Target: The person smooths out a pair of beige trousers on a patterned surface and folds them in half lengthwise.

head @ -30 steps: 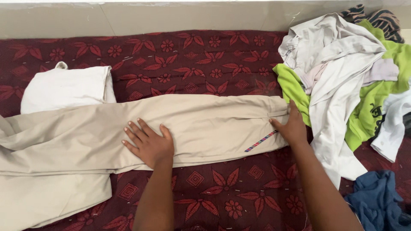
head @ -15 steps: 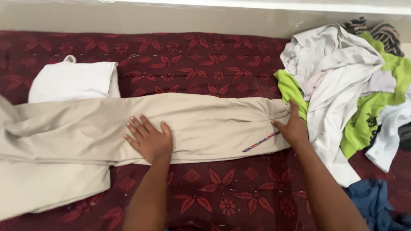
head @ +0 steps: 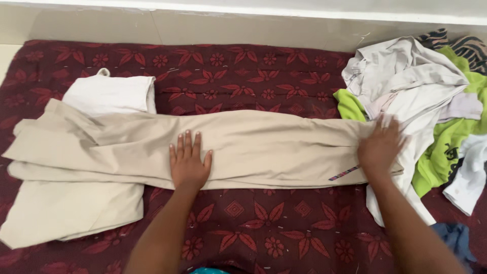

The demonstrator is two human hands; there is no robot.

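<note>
Beige trousers (head: 264,144) lie stretched left to right across a dark red flowered bedcover (head: 243,71). My left hand (head: 188,161) rests flat on the middle of the trouser leg, fingers together and pointing away from me. My right hand (head: 379,147) lies spread on the right end of the trousers, by the waistband with a small striped tab (head: 344,173); it is blurred. Neither hand grips the cloth. The left end of the trousers (head: 66,203) is folded over and wider.
A folded white garment (head: 111,94) lies behind the trousers at the left. A heap of loose clothes (head: 426,96), white, lime green and striped, fills the right side. A blue cloth (head: 456,236) sits at the lower right. A pale wall base (head: 203,25) runs behind.
My right hand slid right along the trousers toward the heap, pulling the cloth straighter. My left hand turned its fingers straight ahead. The view shifted left, showing more of the folded left end.
</note>
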